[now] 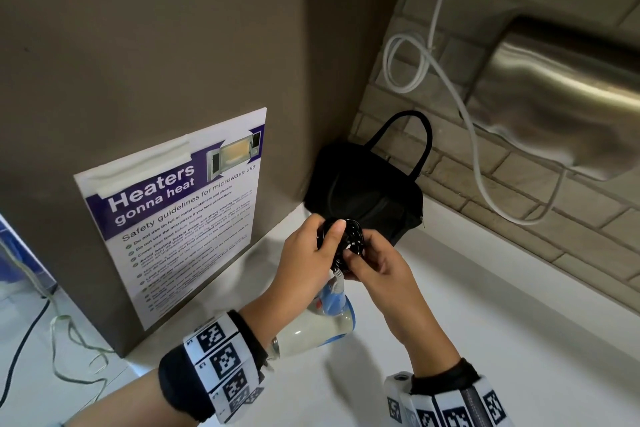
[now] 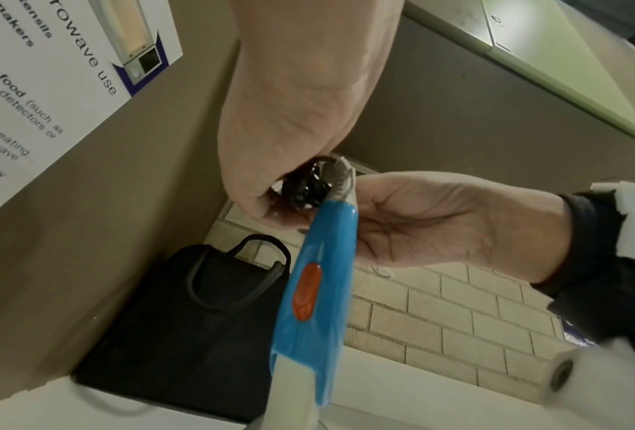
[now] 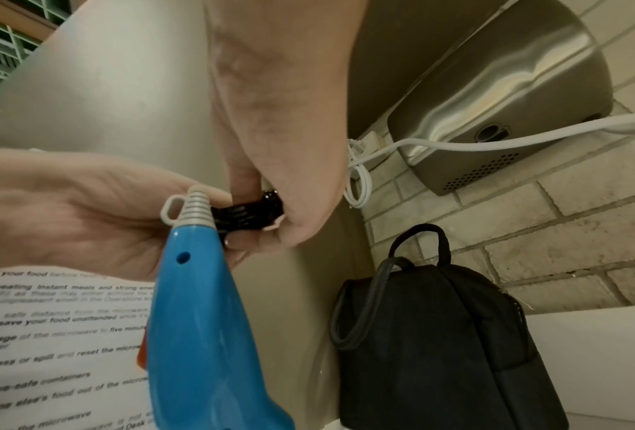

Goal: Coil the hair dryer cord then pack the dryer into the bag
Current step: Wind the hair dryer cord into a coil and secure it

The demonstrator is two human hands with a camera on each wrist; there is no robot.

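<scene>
Hair dryer point(image 1: 320, 326), blue and cream, hangs above white counter point(image 1: 485, 322), handle end up between 2 hands. Black bag point(image 1: 363, 191) stands in corner behind, handles up, apart from dryer. Left hand point(image 1: 308, 267) pinches black coiled cord point(image 1: 353, 236), thumb across bundle. Right hand point(image 1: 377, 267) grips same coil from opposite side, fingers curled round it.

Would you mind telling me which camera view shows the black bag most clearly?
The right wrist view shows the bag best: nearly whole, upright, both handles visible, nothing across it. The head view shows it in the corner, its lower edge hidden by the hands and the coiled cord. In the left wrist view the hair dryer covers its right side.
</scene>
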